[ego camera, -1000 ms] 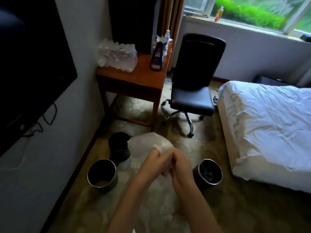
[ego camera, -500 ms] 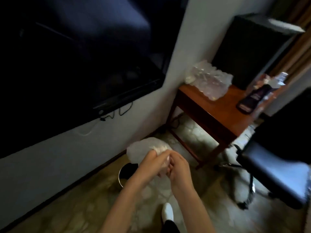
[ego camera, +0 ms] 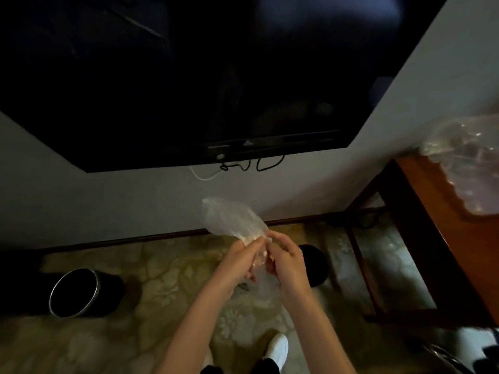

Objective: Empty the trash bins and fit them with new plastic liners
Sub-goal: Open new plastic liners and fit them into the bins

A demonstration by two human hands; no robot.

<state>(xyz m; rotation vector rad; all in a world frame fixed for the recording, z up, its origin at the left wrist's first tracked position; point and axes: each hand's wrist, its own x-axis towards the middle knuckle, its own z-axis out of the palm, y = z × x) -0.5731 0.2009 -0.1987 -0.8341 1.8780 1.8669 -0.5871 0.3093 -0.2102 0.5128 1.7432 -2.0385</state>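
Bin [ego camera: 108, 295] leftward, desk [ego camera: 445, 225] rightward (television [ego camera: 189, 76] above).

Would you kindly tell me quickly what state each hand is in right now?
Left hand: closed, pinching the liner.
Right hand: closed, pinching the same liner.

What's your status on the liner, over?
Left hand, right hand both pinching bunched clear liner. Metal-rimmed bin on floor at left, no liner over rim. Dark bin just behind right hand.

Bare carpet [ego camera: 167, 287] between bins [ego camera: 77, 292]; table [ego camera: 442, 225] blocks right
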